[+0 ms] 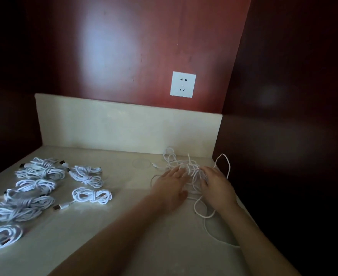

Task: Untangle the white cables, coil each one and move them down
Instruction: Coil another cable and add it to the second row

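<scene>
The tangled cables (184, 168) and the coiled cables (92, 195) are white, the coils with a bluish sheen. The table (124, 176) and its back ledge (124, 124) are plain cream. The wall (144, 46) is reddish brown, the socket (182, 84) white.

1. A tangle of white cables (186, 168) is seen in the far right corner of the bench (124, 226).
2. The left hand (171, 184) is laid on it, fingers (176, 171) straight.
3. The right hand (217, 184) is set among its strands; no grip can be made out.
4. Coiled cables (34, 188) are laid in rows at the left, well apart.
5. A socket (183, 84) is mounted on the wall (134, 46).
</scene>
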Tool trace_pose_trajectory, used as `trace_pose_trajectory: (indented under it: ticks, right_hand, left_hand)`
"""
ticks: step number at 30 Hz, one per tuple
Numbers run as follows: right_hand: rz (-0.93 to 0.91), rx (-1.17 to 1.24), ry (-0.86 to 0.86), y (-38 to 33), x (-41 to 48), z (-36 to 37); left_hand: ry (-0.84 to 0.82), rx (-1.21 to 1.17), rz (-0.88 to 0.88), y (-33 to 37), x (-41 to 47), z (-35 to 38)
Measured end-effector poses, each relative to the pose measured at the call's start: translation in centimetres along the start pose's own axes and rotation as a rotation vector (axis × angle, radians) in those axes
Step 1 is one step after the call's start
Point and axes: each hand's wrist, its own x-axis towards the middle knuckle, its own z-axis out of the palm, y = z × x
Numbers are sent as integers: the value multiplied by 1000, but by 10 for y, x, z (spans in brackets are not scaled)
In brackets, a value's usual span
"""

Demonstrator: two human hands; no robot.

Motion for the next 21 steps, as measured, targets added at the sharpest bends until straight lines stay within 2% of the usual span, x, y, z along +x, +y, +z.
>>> trace_pose_trajectory:
  ticks: [4,10,17,21]
  right_hand:
    - [80,61,46,2,5,9]
    - [186,18,-21,-5,19,24]
    - [28,61,25,0,19,33]
    - [-48,36,81,-3,18,36]
  left_hand:
    - [23,-83,-104,-3,-5,7]
    - [79,-60,-164,-9,1,7]
    - [124,-113,-196,-10,2,6]
    - [248,-200,-143,-8,1,3]
